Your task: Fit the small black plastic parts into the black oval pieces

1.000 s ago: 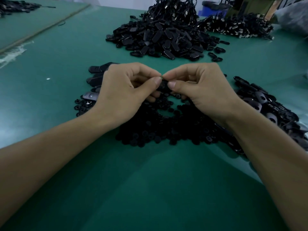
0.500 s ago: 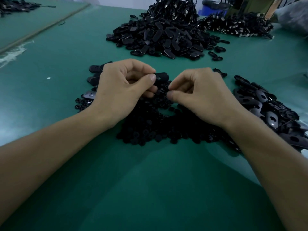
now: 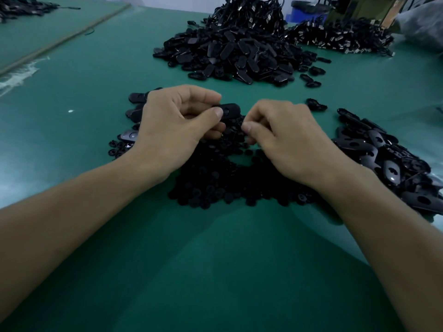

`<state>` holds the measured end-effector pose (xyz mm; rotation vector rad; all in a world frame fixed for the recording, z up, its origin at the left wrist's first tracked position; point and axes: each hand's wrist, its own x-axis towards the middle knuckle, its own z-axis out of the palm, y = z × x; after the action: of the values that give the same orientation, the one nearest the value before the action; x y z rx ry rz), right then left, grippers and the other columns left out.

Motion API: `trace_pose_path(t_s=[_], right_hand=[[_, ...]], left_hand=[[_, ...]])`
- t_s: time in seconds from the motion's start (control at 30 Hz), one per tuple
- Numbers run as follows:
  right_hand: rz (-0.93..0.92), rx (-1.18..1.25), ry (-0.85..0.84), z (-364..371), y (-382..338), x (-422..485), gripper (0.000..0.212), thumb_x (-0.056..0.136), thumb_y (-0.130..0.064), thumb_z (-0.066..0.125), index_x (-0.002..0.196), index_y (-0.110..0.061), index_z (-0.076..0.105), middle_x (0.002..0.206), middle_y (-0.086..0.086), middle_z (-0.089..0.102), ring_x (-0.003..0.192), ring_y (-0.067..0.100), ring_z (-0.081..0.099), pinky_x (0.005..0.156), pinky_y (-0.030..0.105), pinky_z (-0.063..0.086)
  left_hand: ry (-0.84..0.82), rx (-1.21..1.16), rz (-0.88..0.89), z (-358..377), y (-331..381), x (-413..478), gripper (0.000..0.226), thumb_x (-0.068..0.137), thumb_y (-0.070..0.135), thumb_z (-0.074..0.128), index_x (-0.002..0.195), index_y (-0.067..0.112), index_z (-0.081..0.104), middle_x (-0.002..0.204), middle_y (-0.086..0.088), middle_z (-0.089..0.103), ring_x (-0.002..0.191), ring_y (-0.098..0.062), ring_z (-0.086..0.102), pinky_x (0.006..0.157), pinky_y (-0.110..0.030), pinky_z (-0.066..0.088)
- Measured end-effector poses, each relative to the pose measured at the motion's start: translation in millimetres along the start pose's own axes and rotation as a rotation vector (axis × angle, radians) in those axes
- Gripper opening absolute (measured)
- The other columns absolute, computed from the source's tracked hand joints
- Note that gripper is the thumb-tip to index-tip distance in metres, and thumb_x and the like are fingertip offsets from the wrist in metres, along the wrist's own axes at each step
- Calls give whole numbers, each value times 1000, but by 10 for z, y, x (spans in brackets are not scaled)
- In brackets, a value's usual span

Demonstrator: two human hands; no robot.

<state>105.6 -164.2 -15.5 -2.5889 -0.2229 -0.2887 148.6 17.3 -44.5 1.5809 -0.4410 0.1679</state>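
Bare green mat (image 3: 215, 271) up front and far left; small parts heap (image 3: 211, 185) hogs the middle, oval pieces (image 3: 393, 168) crowd the right, bigger pile (image 3: 235, 53) blocks the back.

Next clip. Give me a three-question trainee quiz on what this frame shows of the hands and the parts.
1. True or false: the left hand holds a black oval piece between thumb and fingers.
2. The right hand, fingers curled, is over which of these? A) the pile of small round parts; B) the tall heap at the far end; C) a blue bin.
3. What colour is the table surface?

Key: 1 true; 2 A; 3 green.
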Motion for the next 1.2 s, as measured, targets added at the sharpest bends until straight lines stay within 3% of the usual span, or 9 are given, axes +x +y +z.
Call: trace_pose_path(t_s=[0.1,0.23,0.4,0.5,0.8,1.2], right_hand=[[12,152,99,-49,5,-19,9,101,-21,58,98,-23,66,77,-9,70,75,0,66,71,18,54],[6,225,92,-71,37,-19,20,98,-16,63,116,-23,70,81,-11,73,79,-3,68,84,20,55],[14,327,67,-73,32,-28,14,95,-12,66,94,-26,70,80,-7,76,73,1,72,69,17,53],[-11,358,120,-85,10,-36,12,93,-15,70,89,-27,70,79,-6,75,77,5,71,73,25,56],[26,529,212,-42,-81,-41,10,85,-15,79,85,-25,76,73,-4,75,71,8,70,68,23,55],[56,496,222,-3,-96,-44,14,84,-16,79,82,-27,72,70,-7,74,67,4,70,63,16,50]], left_hand=[[-4,23,19,-9,-2,-6,15,88,4,73,93,18,73,80,-1,77,71,-17,76,66,-23,59],[-8,44,29,-6,-2,-9,14,88,4,73,91,18,73,79,-1,77,71,-18,76,66,-24,60],[-2,51,26,-10,0,-9,12,87,6,74,91,18,73,79,-1,77,71,-19,76,66,-26,60],[1,49,15,-8,7,-14,13,87,5,73,91,17,73,78,-2,77,71,-19,76,66,-26,60],[-48,37,37,28,77,-63,17,87,-1,73,91,16,72,79,-5,76,72,-21,76,66,-26,60],[-89,-2,16,43,122,-78,15,87,-1,74,93,12,72,82,-8,77,72,-19,75,67,-23,60]])
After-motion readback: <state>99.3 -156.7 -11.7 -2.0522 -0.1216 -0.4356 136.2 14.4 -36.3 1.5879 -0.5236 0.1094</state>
